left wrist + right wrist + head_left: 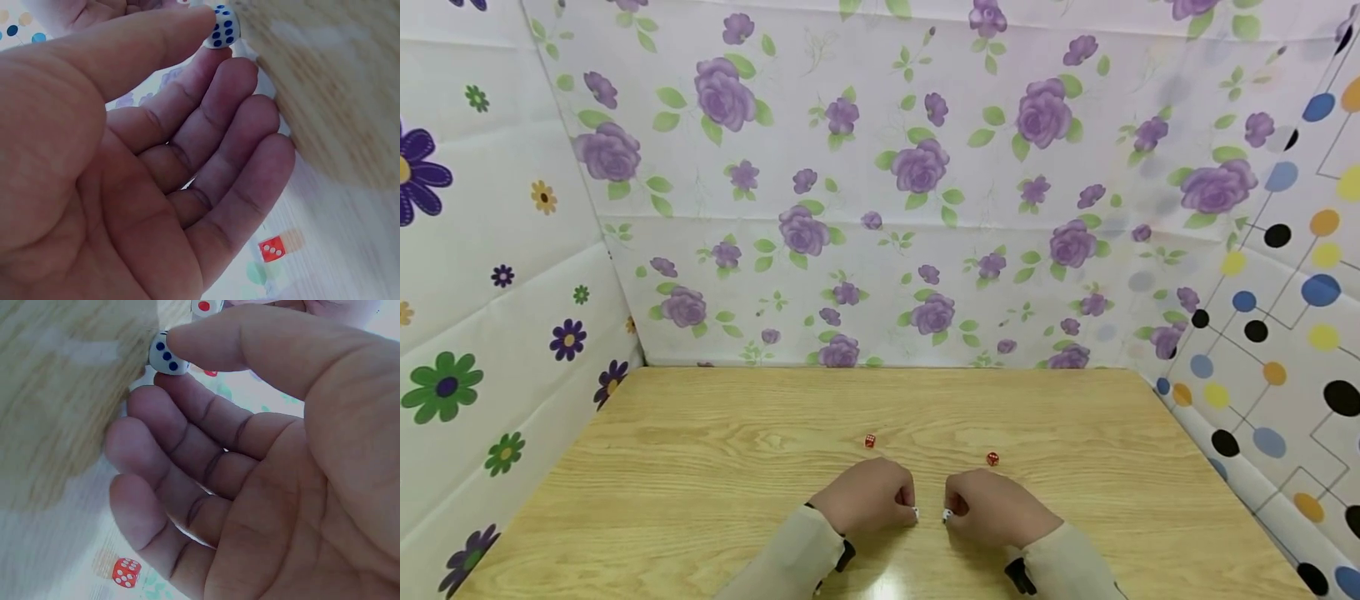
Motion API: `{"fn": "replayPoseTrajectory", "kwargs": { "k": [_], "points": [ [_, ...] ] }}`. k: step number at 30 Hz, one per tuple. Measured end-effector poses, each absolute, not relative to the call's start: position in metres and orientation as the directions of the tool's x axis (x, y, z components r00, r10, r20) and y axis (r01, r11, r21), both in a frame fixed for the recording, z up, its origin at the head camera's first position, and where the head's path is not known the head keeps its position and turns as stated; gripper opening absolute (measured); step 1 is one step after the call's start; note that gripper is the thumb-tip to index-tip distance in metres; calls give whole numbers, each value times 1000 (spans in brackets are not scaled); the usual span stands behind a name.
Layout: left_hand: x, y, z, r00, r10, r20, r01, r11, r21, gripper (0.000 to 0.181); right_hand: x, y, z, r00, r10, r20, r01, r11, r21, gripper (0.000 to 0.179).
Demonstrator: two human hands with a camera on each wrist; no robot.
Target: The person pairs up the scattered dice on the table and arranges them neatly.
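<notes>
Both hands are near the front middle of the wooden table (760,467), a small gap between them. My left hand (867,497) pinches a white die (226,28) with blue dots between thumb and index finger; its other fingers curve loosely behind. Another white die (166,356), with three blue dots on the face in sight, is pinched likewise by my right hand (1002,506). Beyond the left hand lies a red die (870,441) with white dots. A second red die (992,459) lies just past the right hand.
A white cloth with purple roses (925,171) hangs behind the table's far edge. Flowered cloth (497,350) covers the left side, and cloth with coloured dots (1292,333) covers the right.
</notes>
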State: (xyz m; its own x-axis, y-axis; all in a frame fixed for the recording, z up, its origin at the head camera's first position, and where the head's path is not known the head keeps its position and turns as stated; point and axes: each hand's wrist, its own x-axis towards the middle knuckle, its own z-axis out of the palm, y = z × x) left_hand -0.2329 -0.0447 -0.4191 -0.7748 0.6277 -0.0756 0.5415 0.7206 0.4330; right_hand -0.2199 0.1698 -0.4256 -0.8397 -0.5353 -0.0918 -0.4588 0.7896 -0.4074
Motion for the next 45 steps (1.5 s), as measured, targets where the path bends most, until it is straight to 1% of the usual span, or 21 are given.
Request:
{"fn": "replayPoseTrajectory", "kwargs": {
  "k": [8,14,21,30,36,45],
  "points": [
    [-231,-36,-426,-785,615,-68,527,723,447,12,-221,164,-429,-819,-573,-39,-512,760,-400,10],
    [-229,-35,-427,-785,617,-48,543,723,427,13,-218,159,-432,-803,-596,-6,-540,731,-418,9],
    [-229,-36,-427,-786,615,-59,536,727,428,13,-217,156,-433,-798,-602,20,-558,727,-400,9],
    [-228,-36,-430,-770,634,-65,549,712,438,12,-214,157,-434,-802,-597,5,-545,728,-415,4],
    [-228,-37,-427,-763,645,-50,551,688,473,10,-214,159,-431,-802,-598,9,-545,725,-421,4],
    [-229,-36,-419,-764,643,-50,566,705,428,10,-216,161,-427,-808,-589,-11,-528,733,-430,6]
  ]
}}
